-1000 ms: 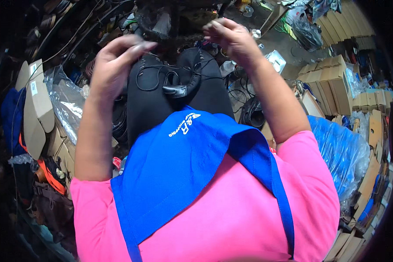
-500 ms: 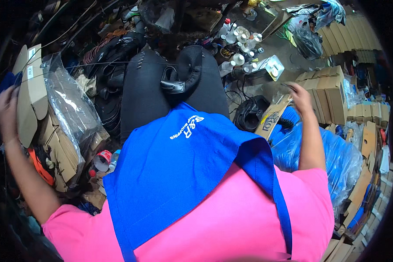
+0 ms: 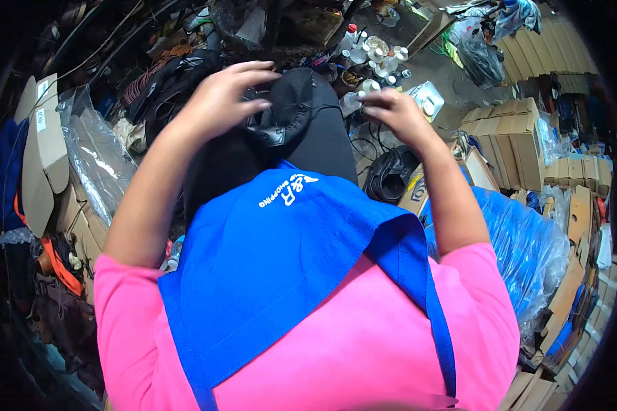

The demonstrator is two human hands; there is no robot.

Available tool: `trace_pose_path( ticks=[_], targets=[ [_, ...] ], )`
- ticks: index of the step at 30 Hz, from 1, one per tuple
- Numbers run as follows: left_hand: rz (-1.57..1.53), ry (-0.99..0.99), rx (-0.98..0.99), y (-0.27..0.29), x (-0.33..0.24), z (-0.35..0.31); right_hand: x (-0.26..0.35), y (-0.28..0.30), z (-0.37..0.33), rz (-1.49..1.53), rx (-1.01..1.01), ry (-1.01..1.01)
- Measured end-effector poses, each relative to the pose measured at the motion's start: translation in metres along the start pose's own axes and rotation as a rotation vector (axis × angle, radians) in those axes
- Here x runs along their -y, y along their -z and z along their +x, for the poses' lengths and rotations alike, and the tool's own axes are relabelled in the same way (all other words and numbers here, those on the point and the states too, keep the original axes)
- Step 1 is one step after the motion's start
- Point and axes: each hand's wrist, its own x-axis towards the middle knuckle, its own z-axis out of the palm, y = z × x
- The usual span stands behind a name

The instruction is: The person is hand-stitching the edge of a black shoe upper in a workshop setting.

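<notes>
A black shoe (image 3: 296, 113) rests between my dark-trousered knees, with coarse stitching along its edge and a shiny black part at its lower left. Over it from the left comes my left hand (image 3: 230, 96), fingers spread and curved, holding nothing. On the other side my right hand (image 3: 401, 118) hangs in the air, its thumb and fingertips pinched together. Whatever sits in that pinch is too small and blurred to name. A thin dark thread (image 3: 324, 107) runs from the shoe toward the right hand. A blue apron (image 3: 281, 267) covers my lap.
White-capped bottles (image 3: 377, 55) crowd the floor ahead. Another black shoe (image 3: 391, 177) lies right of my knee. Cardboard boxes (image 3: 504, 140) and a plastic-wrapped blue bundle (image 3: 521, 240) stand at the right. Cardboard pieces (image 3: 44, 151) and clear plastic (image 3: 96, 144) lie at the left.
Both hands have come inward from wide apart: the left from the cardboard at far left to above the shoe, the right from beside the boxes toward my knee. The shoe stays between the knees.
</notes>
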Motion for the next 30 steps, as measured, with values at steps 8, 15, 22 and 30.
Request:
trace_pose_path(
  ticks=[8, 15, 22, 30],
  targets=[
    [-0.05, 0.069, 0.354, -0.03, 0.004, 0.064, 0.049, -0.04, 0.074, -0.355, 0.106, 0.081],
    [-0.236, 0.129, 0.408, -0.042, 0.019, 0.071, 0.034, -0.043, 0.082, -0.369, 0.176, 0.194],
    [-0.562, 0.201, 0.511, -0.048, 0.03, 0.068, 0.024, -0.061, 0.066, -0.089, 0.04, 0.089],
    [-0.619, 0.216, 0.647, -0.051, 0.035, 0.061, 0.041, -0.07, 0.046, -0.433, -0.052, 0.266]
  ],
)
